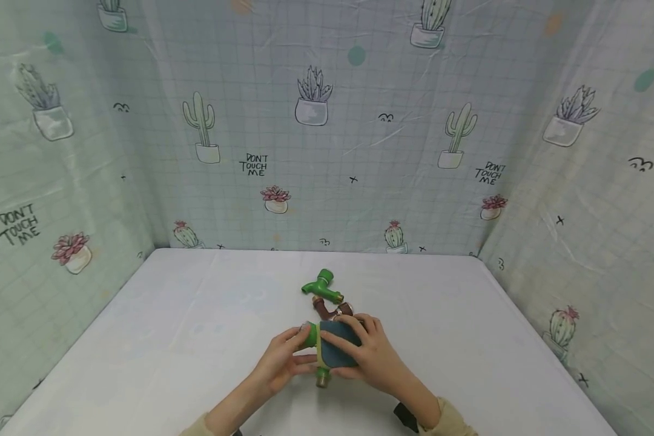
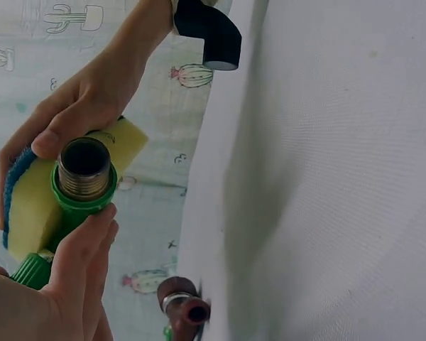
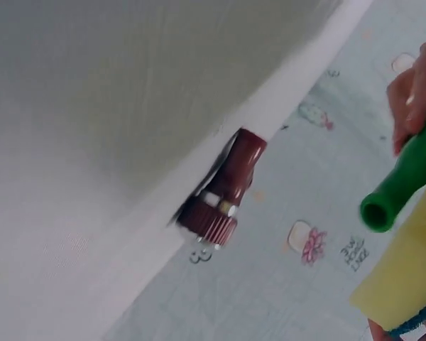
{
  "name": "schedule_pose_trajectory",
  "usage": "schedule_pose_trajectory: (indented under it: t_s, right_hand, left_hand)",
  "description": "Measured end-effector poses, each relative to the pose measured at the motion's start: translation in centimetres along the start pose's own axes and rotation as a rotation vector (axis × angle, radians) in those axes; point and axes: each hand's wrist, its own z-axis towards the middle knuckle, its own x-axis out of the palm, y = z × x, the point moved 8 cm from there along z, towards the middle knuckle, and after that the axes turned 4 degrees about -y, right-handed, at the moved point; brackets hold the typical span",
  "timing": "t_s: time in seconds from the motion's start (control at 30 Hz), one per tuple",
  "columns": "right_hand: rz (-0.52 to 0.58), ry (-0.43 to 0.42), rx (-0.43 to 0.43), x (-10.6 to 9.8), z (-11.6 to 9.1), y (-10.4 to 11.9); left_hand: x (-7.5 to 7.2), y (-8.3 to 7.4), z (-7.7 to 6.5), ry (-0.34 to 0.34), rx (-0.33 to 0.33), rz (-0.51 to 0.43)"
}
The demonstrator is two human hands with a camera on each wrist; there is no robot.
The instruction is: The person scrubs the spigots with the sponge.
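My left hand (image 1: 280,363) pinches a green plastic tap (image 2: 85,199) by its ribbed knob end, with the thumb on top. The metal-threaded inlet of that tap points toward me, and its open spout shows in the right wrist view. A yellow sponge (image 3: 405,266) with a blue scouring side is in my right hand (image 1: 378,360), fingers spread over the blue face and curled around it. The sponge presses against the body of the tap, hiding much of it in the head view. Both hands are held above the table.
Just beyond the hands a brown tap (image 1: 323,309) lies on the white table (image 1: 207,315). Behind it lies another green tap (image 1: 323,284). A cactus-print curtain (image 1: 354,145) surrounds the table at the back and both sides. A black wrist mount (image 1: 406,418) sits at my right wrist.
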Motion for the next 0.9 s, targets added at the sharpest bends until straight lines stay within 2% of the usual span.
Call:
schedule_pose_trajectory:
  t_s: [0.2,0.3,0.43,0.57,0.67,0.77,0.9]
  right_hand:
    - [-0.066,-0.012,0.092,-0.4,-0.5,-3.2]
    - [-0.063,-0.031,0.125,-1.0,-0.7,-4.3]
    - [0.014,-0.028,0.094,-1.5,-0.6,-3.3]
    - [0.080,-0.002,-0.025,-1.3,-0.1,-0.3]
    - [0.085,0.010,-0.071,-1.0,0.2,0.6]
    - [0.063,0.017,-0.050,-0.7,0.2,-0.2]
    - [0.012,0.033,0.020,-0.7,-0.1,-2.9]
  left_hand:
    - [0.1,-0.3,-0.4,0.006,-0.001,0.009]
    - [-0.1,-0.3,-0.4,-0.005,-0.001,0.016]
    - [-0.5,-0.2,-0.3,-0.037,0.001,0.020]
    - [-0.5,-0.2,-0.3,-0.037,0.003,0.021]
    - [-0.1,-0.3,-0.2,-0.023,0.007,0.023]
    - [0.1,-0.6,-0.3,-0.018,0.009,0.032]
    - [0.1,-0.8,-0.4,-0.012,-0.001,0.035]
